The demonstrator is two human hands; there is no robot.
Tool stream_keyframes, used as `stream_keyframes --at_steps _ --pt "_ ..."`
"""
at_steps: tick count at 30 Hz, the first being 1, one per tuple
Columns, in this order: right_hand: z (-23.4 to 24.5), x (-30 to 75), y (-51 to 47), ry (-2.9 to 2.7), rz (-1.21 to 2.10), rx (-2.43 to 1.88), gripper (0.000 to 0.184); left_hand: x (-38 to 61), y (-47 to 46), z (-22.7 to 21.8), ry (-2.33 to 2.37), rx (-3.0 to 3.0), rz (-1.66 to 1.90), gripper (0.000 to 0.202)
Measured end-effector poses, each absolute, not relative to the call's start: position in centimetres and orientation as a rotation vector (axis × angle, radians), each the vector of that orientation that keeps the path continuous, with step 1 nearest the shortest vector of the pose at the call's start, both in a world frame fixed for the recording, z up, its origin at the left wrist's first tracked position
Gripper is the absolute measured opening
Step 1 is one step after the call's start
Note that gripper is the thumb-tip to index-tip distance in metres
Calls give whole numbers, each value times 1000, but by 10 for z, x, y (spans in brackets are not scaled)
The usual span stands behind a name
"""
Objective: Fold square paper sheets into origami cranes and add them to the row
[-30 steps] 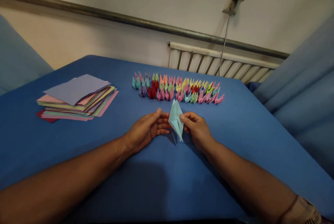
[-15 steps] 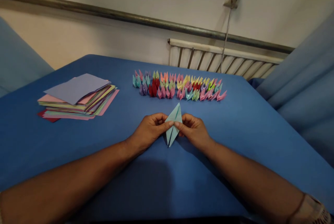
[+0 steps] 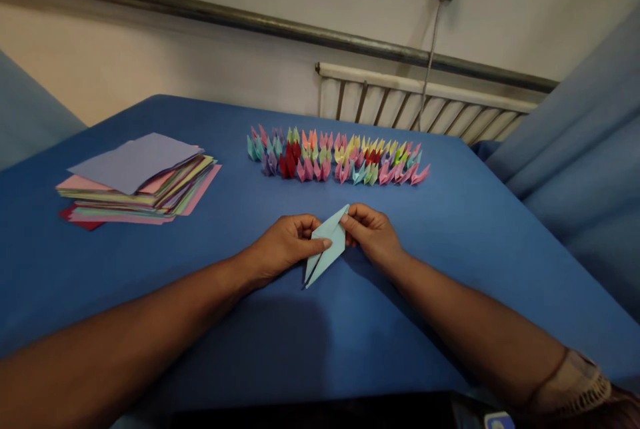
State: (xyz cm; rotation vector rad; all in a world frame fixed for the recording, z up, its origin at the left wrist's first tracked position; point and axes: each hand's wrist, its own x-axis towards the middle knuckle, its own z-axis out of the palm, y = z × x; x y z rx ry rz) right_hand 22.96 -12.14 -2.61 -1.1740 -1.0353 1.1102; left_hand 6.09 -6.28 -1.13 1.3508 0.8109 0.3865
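A light blue folded paper piece (image 3: 328,248), long and pointed at both ends, is held just above the blue table (image 3: 450,229) between both hands. My left hand (image 3: 285,244) pinches its left side with thumb and fingers closed. My right hand (image 3: 373,234) pinches its upper right tip, fingers curled. The piece tilts with its lower point toward the left, near the tabletop.
Rows of several small folded paper figures (image 3: 335,161) in many colours stand behind the hands. A stack of coloured paper sheets (image 3: 140,179) lies at the left. A radiator (image 3: 425,109) and a wall rail are behind the table, and blue curtains hang at both sides.
The paper piece has turned from upright to a slant, its lower point swinging left. The left hand has closed on it. Both hands stay in about the same place.
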Motion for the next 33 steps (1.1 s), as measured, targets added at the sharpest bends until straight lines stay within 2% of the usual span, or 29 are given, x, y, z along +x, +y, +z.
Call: stream_keyframes --at_steps 10,18,27,33 --pt "-32 237 -122 -1019 1182 -1124 30 56 -53 -9 854 1438 362 23" --pt "-31 239 -120 -953 1205 -1114 52 56 -53 -1 841 1499 223 23" --pt "-34 243 -117 -1050 1095 -1375 30 55 -43 -10 866 1580 235 34" --pt "-49 253 -116 -1315 946 -1596 19 49 -35 -9 887 1925 298 39"
